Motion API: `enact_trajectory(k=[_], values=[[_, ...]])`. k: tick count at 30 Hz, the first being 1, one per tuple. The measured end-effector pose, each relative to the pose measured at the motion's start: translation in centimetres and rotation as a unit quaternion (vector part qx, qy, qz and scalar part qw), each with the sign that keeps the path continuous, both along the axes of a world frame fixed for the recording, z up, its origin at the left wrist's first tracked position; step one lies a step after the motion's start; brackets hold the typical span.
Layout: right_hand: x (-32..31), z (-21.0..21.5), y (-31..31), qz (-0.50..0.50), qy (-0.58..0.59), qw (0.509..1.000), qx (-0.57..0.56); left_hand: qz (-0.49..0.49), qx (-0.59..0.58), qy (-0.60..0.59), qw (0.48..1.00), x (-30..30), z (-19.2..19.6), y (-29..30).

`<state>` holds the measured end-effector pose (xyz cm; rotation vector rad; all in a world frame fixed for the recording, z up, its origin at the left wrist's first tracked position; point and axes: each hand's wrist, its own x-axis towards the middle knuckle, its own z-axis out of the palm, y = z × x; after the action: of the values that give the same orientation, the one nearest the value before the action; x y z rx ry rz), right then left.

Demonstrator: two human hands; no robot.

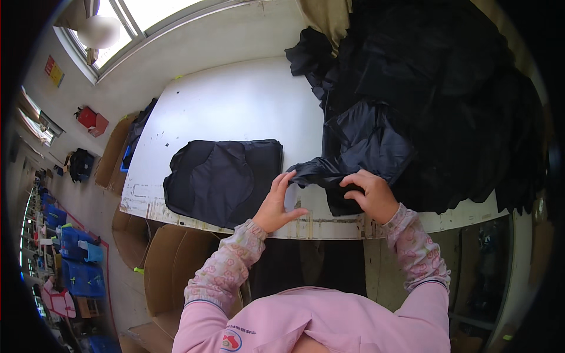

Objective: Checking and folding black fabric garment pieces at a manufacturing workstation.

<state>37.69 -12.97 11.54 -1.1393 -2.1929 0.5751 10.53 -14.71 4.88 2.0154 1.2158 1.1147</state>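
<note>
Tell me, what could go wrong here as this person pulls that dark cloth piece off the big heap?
The right hand and left hand grip a dark fabric piece that lies against the black heap; pulling may drag neighbouring pieces along. The heap hangs over the white table at its near edge, so pieces could slide off. The folded stack sits close and might get ruffled.

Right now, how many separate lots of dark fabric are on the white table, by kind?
Folded flat piece: 1
Piece held in both hands: 1
Heaped pile: 1
Total: 3
</note>
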Motion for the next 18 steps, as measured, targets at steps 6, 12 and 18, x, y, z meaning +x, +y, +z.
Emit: enact_trajectory(k=[6,12,18], values=[[1.7,8.8,1.1,-0.017,0.007,0.988,0.153,-0.050,-0.241,-0.121,0.962,1.2,-0.1,0.4],[2.3,10.5,1.9,-0.056,-0.053,0.919,0.385,-0.019,-0.311,-0.314,0.897,1.3,2.0,-1.1],[8.7,-1.7,-5.3,-0.056,-0.225,0.963,-0.135,0.048,-0.339,-0.310,0.887,-2.3,1.2,3.7]])
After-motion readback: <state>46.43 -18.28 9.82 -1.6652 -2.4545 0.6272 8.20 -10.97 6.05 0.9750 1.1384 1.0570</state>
